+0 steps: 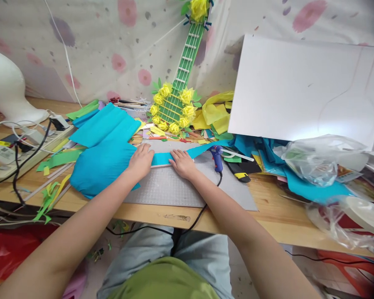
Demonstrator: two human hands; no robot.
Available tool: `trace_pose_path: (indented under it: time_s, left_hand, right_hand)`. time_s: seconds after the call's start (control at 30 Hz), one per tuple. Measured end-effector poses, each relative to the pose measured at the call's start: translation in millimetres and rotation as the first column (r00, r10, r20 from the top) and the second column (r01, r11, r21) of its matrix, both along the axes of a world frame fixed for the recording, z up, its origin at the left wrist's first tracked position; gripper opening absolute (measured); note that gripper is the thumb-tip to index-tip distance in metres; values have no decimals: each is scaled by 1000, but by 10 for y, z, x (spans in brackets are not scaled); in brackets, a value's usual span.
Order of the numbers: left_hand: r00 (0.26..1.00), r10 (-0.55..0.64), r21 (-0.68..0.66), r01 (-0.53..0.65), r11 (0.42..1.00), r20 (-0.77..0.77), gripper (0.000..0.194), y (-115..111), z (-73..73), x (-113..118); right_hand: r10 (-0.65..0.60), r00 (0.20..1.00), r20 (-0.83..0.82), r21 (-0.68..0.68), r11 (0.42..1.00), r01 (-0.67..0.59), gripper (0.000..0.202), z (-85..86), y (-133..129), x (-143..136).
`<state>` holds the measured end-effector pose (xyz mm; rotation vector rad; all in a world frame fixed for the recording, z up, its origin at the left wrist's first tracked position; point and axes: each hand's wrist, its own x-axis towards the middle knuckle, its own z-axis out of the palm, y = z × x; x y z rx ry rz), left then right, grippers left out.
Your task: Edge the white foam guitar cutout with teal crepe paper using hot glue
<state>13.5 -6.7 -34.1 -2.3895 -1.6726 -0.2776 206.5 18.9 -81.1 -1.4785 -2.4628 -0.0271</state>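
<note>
A blue paper-covered rounded shape (pixel 101 168) lies at the left of the grey cutting mat (pixel 174 191), and a flat blue strip (pixel 161 159) runs rightward from it. My left hand (pixel 141 161) rests where the shape meets the strip, its fingers laid flat. On the strip's other part, my right hand (pixel 183 163) presses with spread fingers. Beyond it the strip rises towards a purple glue gun (pixel 217 158) on the mat. A green lute-like craft piece with yellow paper flowers (pixel 174 108) leans against the wall behind.
Blue crepe paper (pixel 107 124) lies behind the rounded shape. At the left are a power strip (pixel 34 153) and a white foam head (pixel 9 89). A box cutter (pixel 241 175), plastic bags (pixel 314 160) and a white board (pixel 299 87) stand right. A black cord crosses the front edge.
</note>
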Motion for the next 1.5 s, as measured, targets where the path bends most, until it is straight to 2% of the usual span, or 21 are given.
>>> trace_pose_path:
  time_s: [0.1, 0.2, 0.27, 0.4, 0.63, 0.93, 1.27, 1.5]
  left_hand:
    - [993, -117, -4, 117, 993, 14, 43, -12, -11, 109]
    - [975, -213, -87, 219, 972, 68, 51, -5, -114, 280]
    - [981, -185, -139, 192, 972, 63, 50, -13, -212, 379]
    - [1000, -1, -141, 6, 990, 31, 52, -89, -360, 431]
    - [995, 96, -115, -91, 989, 35, 49, -177, -407, 395]
    - [986, 146, -87, -139, 986, 77, 48, -149, -397, 446]
    - [982, 152, -46, -148, 988, 113, 48, -132, -395, 470]
    - [978, 166, -65, -159, 985, 127, 47, -127, -385, 476]
  right_hand:
    - [-33, 999, 24, -4, 999, 33, 56, -17, -30, -24]
    - [-35, 999, 36, -2, 999, 35, 57, -22, -64, -66]
    - [-19, 999, 44, -4, 1000, 19, 56, -15, -90, -84]
    - [0, 999, 50, -21, 1000, 1, 58, 3, -111, -44]
    - [-31, 999, 29, -67, 997, 33, 58, 20, -70, 179]
    - [-128, 992, 21, -112, 985, 129, 56, 8, -117, 186]
    - [-98, 995, 5, -95, 991, 98, 57, 29, -89, 254]
    - [-51, 998, 37, -101, 993, 54, 58, 59, -70, 299]
